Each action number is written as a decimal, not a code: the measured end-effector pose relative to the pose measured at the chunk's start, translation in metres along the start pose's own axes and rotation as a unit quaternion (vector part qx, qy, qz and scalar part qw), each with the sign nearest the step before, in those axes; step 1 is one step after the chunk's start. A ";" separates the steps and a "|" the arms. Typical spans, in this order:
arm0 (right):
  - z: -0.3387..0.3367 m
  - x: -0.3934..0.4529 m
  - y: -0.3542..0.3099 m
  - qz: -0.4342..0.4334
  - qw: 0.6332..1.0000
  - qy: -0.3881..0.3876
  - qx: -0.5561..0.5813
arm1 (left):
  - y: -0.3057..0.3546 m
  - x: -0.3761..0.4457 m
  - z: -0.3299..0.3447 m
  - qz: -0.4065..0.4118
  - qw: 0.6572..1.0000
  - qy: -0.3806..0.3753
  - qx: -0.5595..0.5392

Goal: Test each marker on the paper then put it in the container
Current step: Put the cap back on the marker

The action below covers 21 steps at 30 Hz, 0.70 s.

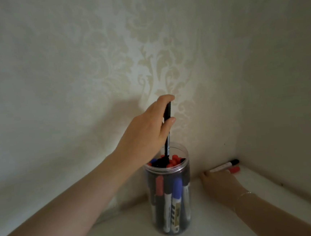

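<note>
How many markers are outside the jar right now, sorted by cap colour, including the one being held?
Black cap, lying by the wall: 1, the black-capped marker at the right hand.
Red cap, lying by the wall: 1, the red-capped marker.
Black, held: 1, the black marker the left hand lowers into the jar; its lower end is already inside.
Total: 3

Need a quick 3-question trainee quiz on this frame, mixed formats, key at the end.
1. True or false: the left hand holds a black marker upright, its lower end inside the jar.
2. The right hand is: A) on the jar B) at loose markers in the corner C) out of view.
3. Fill in: cap colours showing at the jar's mouth are red, black and ____.

Key: 1 true; 2 B; 3 blue.
</note>
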State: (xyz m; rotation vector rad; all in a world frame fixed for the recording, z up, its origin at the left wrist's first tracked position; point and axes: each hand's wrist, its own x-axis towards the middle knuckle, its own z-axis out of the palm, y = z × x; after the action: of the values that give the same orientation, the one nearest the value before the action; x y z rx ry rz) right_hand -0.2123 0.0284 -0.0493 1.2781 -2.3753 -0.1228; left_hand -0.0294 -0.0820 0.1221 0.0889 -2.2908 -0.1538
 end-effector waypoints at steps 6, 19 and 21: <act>-0.017 0.010 -0.008 0.000 0.998 -0.061 -0.020 | -0.006 -0.001 0.006 -0.002 1.000 -0.016 -0.005; -0.093 0.028 -0.014 0.102 0.761 0.184 0.614 | -0.018 -0.003 0.021 -0.005 0.998 -0.061 -0.023; -0.115 0.032 -0.017 0.136 0.691 0.139 0.696 | -0.021 -0.003 0.022 -0.014 0.997 -0.080 -0.018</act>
State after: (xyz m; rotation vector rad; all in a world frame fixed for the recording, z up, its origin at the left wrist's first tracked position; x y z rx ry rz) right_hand -0.1664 0.0072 0.0598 1.1678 -2.1231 2.1387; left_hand -0.0438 -0.1008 0.1024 0.0931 -2.4456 -0.2246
